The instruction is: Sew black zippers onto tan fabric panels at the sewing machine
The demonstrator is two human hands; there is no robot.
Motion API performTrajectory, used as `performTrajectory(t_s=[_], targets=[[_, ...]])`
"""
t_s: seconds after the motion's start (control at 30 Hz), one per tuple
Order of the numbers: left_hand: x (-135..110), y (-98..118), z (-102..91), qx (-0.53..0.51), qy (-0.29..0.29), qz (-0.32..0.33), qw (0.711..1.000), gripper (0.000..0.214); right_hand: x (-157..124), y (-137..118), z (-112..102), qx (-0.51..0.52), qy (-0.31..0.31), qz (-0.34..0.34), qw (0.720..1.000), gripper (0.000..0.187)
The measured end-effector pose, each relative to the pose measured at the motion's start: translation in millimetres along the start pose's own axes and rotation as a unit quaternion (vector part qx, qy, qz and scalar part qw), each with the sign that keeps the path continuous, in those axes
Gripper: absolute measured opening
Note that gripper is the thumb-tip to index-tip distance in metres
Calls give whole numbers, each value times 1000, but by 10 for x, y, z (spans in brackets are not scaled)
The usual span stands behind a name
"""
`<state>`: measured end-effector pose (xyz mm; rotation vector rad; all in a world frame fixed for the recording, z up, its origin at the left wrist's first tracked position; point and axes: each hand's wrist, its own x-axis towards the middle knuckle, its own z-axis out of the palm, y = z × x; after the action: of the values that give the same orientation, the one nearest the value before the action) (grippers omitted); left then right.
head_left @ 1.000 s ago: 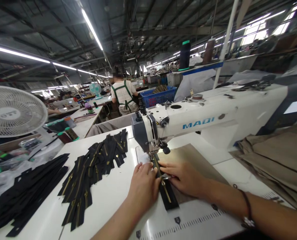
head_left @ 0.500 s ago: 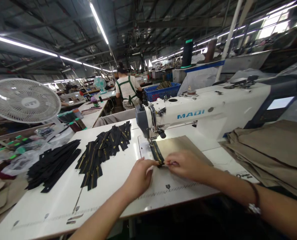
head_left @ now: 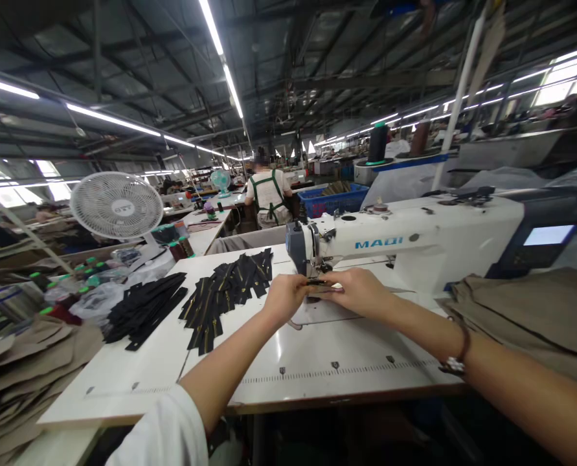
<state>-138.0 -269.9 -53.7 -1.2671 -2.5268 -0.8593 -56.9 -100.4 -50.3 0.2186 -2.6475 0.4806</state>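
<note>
Zipper strip [head_left: 319, 282], dark and pretty much edge-on, around the middle of the frame, just in front of the head of a white sewing machine [head_left: 443, 230]. Pinched on one side by the left hand [head_left: 284, 299], thumb and fingers closed up tight. Same deal on the other side with the right hand [head_left: 366, 292], fingertips together on the strip and some tan fabric [head_left: 326, 292] right under it. Can't really tell the layers apart there, way too small.

Below all that, a white worktop [head_left: 278, 353] with a printed ruler [head_left: 335, 366] along the near edge. Left of center, a messy pile of black zippers [head_left: 230, 281] with gold teeth, then just beside it a fanned bunch of plain black strips [head_left: 145, 307]. Over at the right edge, a tan fabric stack [head_left: 535, 317]; more tan pieces [head_left: 30, 375] at lower left. Further out, a white fan [head_left: 118, 206] at left, a blue basket [head_left: 334, 199] above center, and near it a person [head_left: 269, 194] with green straps, seen from behind.
</note>
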Motion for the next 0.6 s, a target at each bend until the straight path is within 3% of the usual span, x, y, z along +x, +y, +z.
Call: performTrajectory(t_s=[0.13,0.37,0.43,0.53,0.6], targets=[[-182,-4,72,15,-15,53,998,13,-191,-39,124,-4,2,-33,999,22],[-760,-42,405,20,-68,176,982,17,-871,-23,645,41,-24,-119,992,29],[-807,-44,454,22,-65,183,981,18,-873,41,671,74,-36,-131,988,25],[-822,-41,507,31,-42,156,986,21,-762,146,683,92,-27,-95,991,21],[-829,-44,541,41,-22,125,991,17,-707,196,718,70,-13,-76,995,32]])
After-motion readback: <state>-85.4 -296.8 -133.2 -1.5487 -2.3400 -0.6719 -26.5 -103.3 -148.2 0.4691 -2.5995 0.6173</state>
